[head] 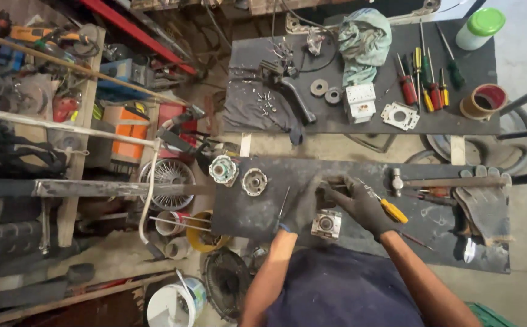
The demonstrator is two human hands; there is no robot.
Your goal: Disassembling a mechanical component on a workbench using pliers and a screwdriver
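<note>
A: What are the hands doing?

B: Both wear dark gloves. The right hand [360, 206] sits near the middle of the near board [257, 212], fingers curled narrow around a yellow-handled screwdriver [389, 209] whose handle sticks out toward 4 o'clock. The left hand [303, 203] is at its 9 o'clock, just beside it; whether its fingers are wide or closed, I cannot tell. The two hands meet over a small dark part [334, 181], mostly hidden.

A: What lies close by?

B: One square metal housing [326, 223] at 6 o'clock of the hands, near the board's edge. Two round hubs [223, 170] [254, 181] at 9 o'clock, side by side. One hammer [445, 181] at 3 o'clock, and beyond it one spare glove [484, 206] lying flat.

A: And the far board?

B: At 12 o'clock, about six screwdrivers [430, 82] in a row with red, yellow and green handles, two washers [326, 91], one green rag [363, 39], one tape roll [484, 101], and one green-lidded jar [480, 28] at 1 o'clock.
</note>
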